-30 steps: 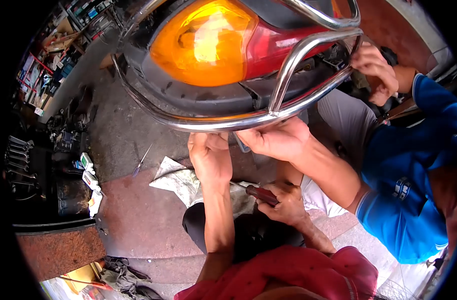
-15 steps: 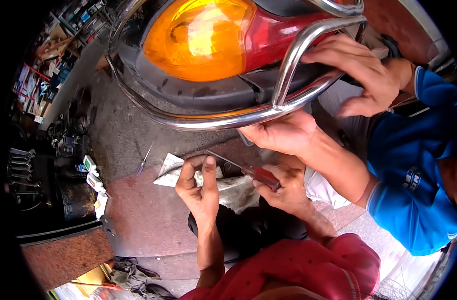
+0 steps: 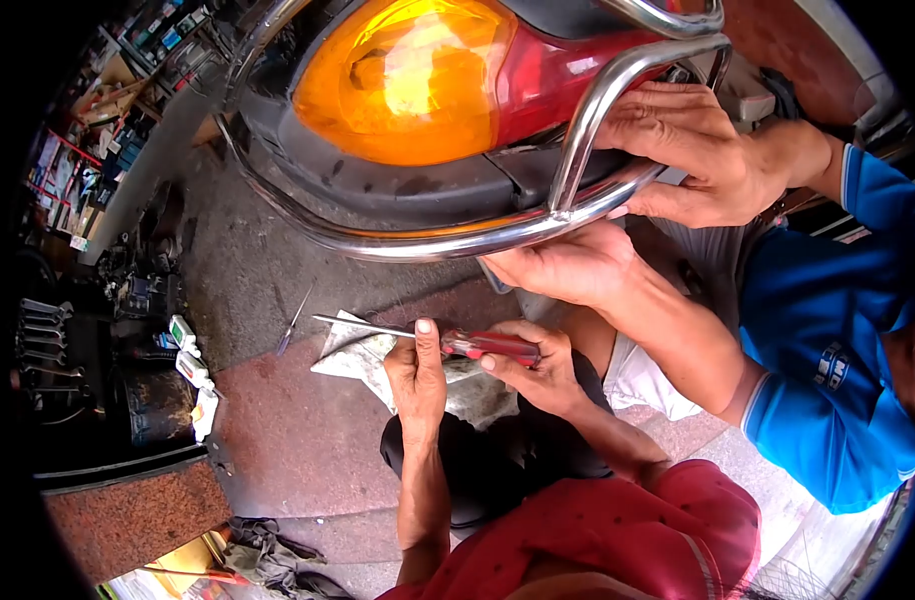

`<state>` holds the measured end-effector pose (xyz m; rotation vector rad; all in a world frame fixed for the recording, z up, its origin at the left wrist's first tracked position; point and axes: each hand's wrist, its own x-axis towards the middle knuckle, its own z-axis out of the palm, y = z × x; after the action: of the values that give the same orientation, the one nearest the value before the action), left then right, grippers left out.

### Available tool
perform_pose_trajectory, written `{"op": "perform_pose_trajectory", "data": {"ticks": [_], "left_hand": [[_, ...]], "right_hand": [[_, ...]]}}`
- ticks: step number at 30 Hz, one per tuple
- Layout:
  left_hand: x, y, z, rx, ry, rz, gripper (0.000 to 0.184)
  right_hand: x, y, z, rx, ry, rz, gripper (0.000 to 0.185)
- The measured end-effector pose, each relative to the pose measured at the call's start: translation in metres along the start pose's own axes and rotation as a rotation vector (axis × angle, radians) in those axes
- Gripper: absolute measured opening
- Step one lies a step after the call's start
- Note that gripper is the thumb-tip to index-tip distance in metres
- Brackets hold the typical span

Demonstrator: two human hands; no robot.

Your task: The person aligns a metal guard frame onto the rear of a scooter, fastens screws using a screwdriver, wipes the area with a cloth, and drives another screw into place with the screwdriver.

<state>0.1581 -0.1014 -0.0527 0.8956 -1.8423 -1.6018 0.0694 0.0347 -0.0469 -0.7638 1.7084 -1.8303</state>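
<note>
Red-handled screwdriver [image 3: 462,343], left hand [image 3: 415,384] in thumb-up pinch on shaft [image 3: 365,326], right hand [image 3: 550,372] wrapped around handle [image 3: 510,349]

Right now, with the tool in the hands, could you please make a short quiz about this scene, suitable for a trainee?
1. Which hand of the camera wearer grips the handle of the red-handled screwdriver with the bare metal shaft?
2. True or false: in this view, the curved, shiny chrome tube passes below the orange plastic lamp.
3. Where are the blue-sleeved co-worker's hands? a) on the screwdriver; b) by the chrome tube; c) out of the picture.

Key
1. The right hand; the left hand is at the shaft.
2. True.
3. b
</note>
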Motion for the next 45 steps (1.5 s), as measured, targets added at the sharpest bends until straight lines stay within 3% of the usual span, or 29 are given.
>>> {"op": "perform_pose_trajectory", "data": {"ticks": [4, 10, 14, 18, 30, 33, 36, 37, 40, 44, 45], "left_hand": [[0.000, 0.005, 0.000, -0.083, -0.006, -0.011, 0.051], [0.008, 0.012, -0.004, -0.749, -0.004, -0.123, 0.038], [0.006, 0.005, -0.012, -0.918, -0.092, -0.167, 0.048], [0.004, 0.004, -0.016, -0.986, -0.133, -0.288, 0.051], [-0.001, -0.034, -0.035, -1.257, 0.015, -0.494, 0.046], [-0.002, -0.017, -0.048, -1.233, -0.176, -0.492, 0.046], [0.001, 0.002, -0.067, -0.873, -0.389, -0.239, 0.039], [0.007, -0.013, -0.081, -0.661, -0.336, -0.159, 0.037], [0.026, -0.075, -0.090, -0.010, -0.052, -0.071, 0.043], [0.012, -0.253, -0.066, 0.946, -0.034, -0.150, 0.089], [-0.002, -0.271, -0.054, 0.944, -0.102, -0.172, 0.100]], "right_hand": [[0.000, -0.004, 0.002, 0.119, 0.012, 0.068, 0.025], [-0.001, -0.001, -0.005, 0.085, -0.058, 0.053, 0.024], [0.000, 0.000, -0.003, -0.069, -0.142, -0.090, 0.022], [-0.002, 0.001, 0.002, -0.222, -0.155, -0.232, 0.023], [-0.007, 0.019, 0.014, -0.470, -0.289, -0.216, 0.027], [-0.008, 0.015, 0.013, -0.388, -0.272, -0.188, 0.027], [-0.022, 0.004, 0.009, -0.427, -0.092, -0.187, 0.029], [-0.026, 0.000, 0.005, -0.551, 0.001, -0.275, 0.028], [-0.040, -0.023, -0.002, -0.525, 0.104, -0.090, 0.024], [-0.056, -0.034, 0.000, -0.800, 0.233, -0.053, 0.027], [-0.058, -0.034, 0.000, -0.835, 0.217, -0.086, 0.026]]}}
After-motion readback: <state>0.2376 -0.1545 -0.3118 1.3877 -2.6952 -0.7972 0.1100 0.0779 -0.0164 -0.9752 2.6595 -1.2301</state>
